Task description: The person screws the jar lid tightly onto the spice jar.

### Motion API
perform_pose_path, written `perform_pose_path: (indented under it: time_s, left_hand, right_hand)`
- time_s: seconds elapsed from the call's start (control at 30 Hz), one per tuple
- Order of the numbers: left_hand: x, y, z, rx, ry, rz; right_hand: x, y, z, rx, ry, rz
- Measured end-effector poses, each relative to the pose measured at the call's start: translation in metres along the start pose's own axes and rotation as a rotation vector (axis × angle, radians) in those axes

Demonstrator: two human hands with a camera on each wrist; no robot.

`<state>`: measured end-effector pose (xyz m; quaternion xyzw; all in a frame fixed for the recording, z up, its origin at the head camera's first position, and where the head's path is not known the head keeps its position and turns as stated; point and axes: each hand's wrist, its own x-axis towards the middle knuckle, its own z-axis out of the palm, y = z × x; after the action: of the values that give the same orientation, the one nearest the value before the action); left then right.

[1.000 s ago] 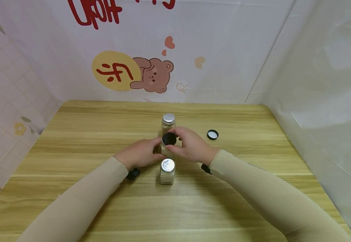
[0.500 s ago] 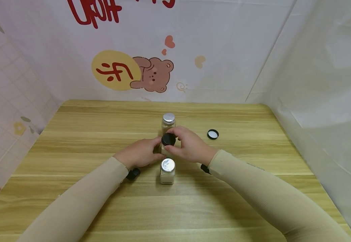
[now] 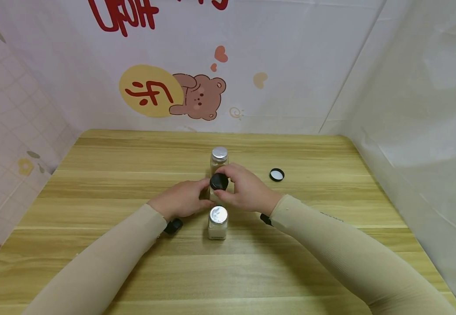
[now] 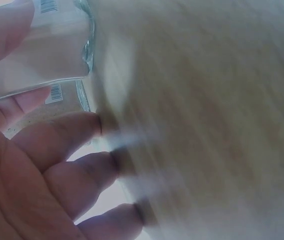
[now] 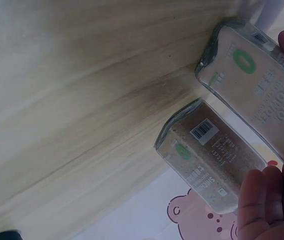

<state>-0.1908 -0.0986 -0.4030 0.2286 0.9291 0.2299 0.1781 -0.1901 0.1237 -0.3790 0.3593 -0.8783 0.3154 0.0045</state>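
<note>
Three square glass jars stand in a row on the wooden table. My left hand (image 3: 182,199) holds the middle jar (image 5: 262,90), full of pale powder and printed "onion powder", between thumb and fingers. On its top sits a black lid (image 3: 219,181), pinched at the rim by the thumb and fingers of my right hand (image 3: 247,188). Just behind is a jar of brown powder (image 5: 209,155) with a silver-topped mouth. Nearest me stands a jar of white powder (image 3: 217,225), its top silver too. My hands hide most of the middle jar in the head view.
A loose black lid (image 3: 276,175) lies white inside up, to the right of the jars. Wood-grain table (image 3: 133,271) surrounds them. A white printed sheet (image 3: 290,87) rises behind the table, with others at both sides.
The black lid shifts slightly and its shiny top now shows more clearly; a second ago it looked darker. Right fingers stay at its rim, and the left hand keeps its place on the jar.
</note>
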Motion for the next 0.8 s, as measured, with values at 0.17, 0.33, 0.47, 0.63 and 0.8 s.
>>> perform_pose_path:
  time_s: [0.17, 0.33, 0.47, 0.63, 0.8]
  left_hand:
    - [0.0008, 0.0001, 0.0004, -0.004, 0.003, 0.007]
    - [0.002, -0.0003, 0.001, -0.003, 0.007, 0.013]
    - [0.0026, -0.0004, 0.0013, 0.0, 0.015, 0.024]
    - [0.0029, -0.0001, 0.0012, 0.006, 0.017, 0.028]
    - [0.0033, -0.0006, 0.0017, 0.013, 0.014, 0.022]
  right_hand:
    - [0.0002, -0.0008, -0.0003, -0.004, 0.001, -0.005]
    - [0.0004, 0.0, -0.0002, -0.016, 0.01, -0.014]
    - [0.0005, -0.0008, -0.001, -0.044, 0.014, -0.005]
    - [0.0008, -0.0015, -0.0021, -0.068, 0.006, 0.01]
    - [0.0009, -0.0022, -0.0026, -0.066, 0.0, 0.013]
